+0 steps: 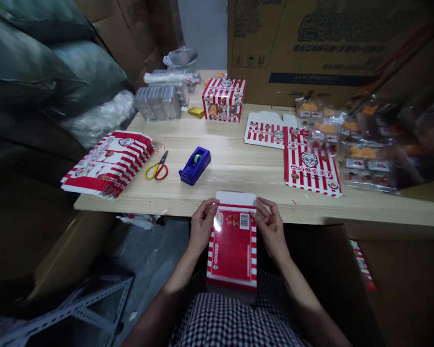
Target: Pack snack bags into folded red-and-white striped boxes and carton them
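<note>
My left hand [202, 225] and my right hand [270, 228] grip the top corners of a red-and-white striped cardboard carton [233, 250], held upright just off the table's front edge. Its printed red back with a barcode faces me, and a white flap stands above my fingers. Its lower end rests near my lap. On the light wood table [238, 168] lie a blue tape dispenser [195, 166], red-and-yellow scissors [157, 166], a stack of flat cartons [108, 164], and an opened flat carton [311, 168].
A folded striped box [224, 100] stands at the table's back, near clear plastic trays [158, 102]. Clear bags of orange snacks [369, 154] lie at the right. Large cardboard boxes [311, 48] rise behind, dark sacks [39, 72] fill the left, and a metal rack [68, 308] sits low.
</note>
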Available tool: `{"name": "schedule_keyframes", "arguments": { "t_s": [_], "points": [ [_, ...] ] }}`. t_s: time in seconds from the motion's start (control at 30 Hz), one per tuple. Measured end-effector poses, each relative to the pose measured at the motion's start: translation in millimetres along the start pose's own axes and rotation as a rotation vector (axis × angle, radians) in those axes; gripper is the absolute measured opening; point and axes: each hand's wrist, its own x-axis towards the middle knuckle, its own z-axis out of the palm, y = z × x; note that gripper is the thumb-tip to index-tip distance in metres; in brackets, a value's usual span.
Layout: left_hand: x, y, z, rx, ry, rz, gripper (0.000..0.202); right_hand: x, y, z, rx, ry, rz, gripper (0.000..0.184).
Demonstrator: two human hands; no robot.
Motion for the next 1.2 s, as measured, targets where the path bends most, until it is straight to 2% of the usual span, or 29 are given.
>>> {"name": "schedule_keyframes", "arguments": {
  "t_s": [0.1, 0.2, 0.3, 0.37, 0.5, 0.57, 0.63, 0.73, 0.8, 0.83, 0.93, 1.0, 1.1, 1.2],
  "points": [
    [-2, 10, 1.9, -0.039, 0.014, 0.025, 0.03, 10, -11, -4, -0.036, -0.051, 0.012, 0.034],
    [-13, 15, -1.9, -0.033, -0.033, -0.003, 0.028, 8, -19, -13, -0.104, -0.131, 0.043, 0.023],
    [-24, 11, -11.1, 0.003, -0.105, -0.032, 0.023, -4, -17, -22, -0.137, -0.234, 0.158, 0.014],
    [-25, 10, -18.9, 0.06, -0.142, 0.0, 0.021, -11, -14, -25, -0.151, -0.273, 0.226, 0.015],
    [-15, 19, -32.8, 0.219, -0.264, 0.166, 0.021, -9, -14, -24, -0.212, -0.276, 0.242, 0.018],
    [-7, 24, -36.8, 0.258, -0.366, 0.207, 0.023, -3, -17, -20, -0.244, -0.296, 0.232, 0.017],
    [0, 23, -38.4, 0.279, -0.417, 0.21, 0.025, 3, -19, -15, -0.264, -0.315, 0.216, 0.018],
    [4, 12, -37.2, 0.221, -0.316, 0.122, 0.025, 7, -18, -10, -0.287, -0.321, 0.171, 0.02],
    [4, 3, -34.8, 0.084, -0.218, 0.033, 0.023, 8, -14, -7, -0.288, -0.312, 0.148, 0.02],
    [4, 1, -33.2, 0.009, -0.188, -0.002, 0.029, 8, -12, -6, -0.274, -0.298, 0.142, 0.019],
    [1, 0, -28.3, -0.099, -0.175, -0.035, 0.05, 7, -4, -6, -0.174, -0.238, 0.149, 0.022],
    [-1, 3, -25.4, -0.136, -0.166, -0.031, 0.053, 6, -1, -8, -0.12, -0.218, 0.163, 0.025],
    [-7, 3, -23.5, -0.252, -0.137, -0.034, 0.045, 5, 1, -13, -0.138, -0.183, 0.137, 0.023],
    [-12, 1, -25.5, -0.226, -0.137, -0.072, 0.029, 2, -2, -17, -0.17, -0.174, 0.123, 0.02]
  ]
}}
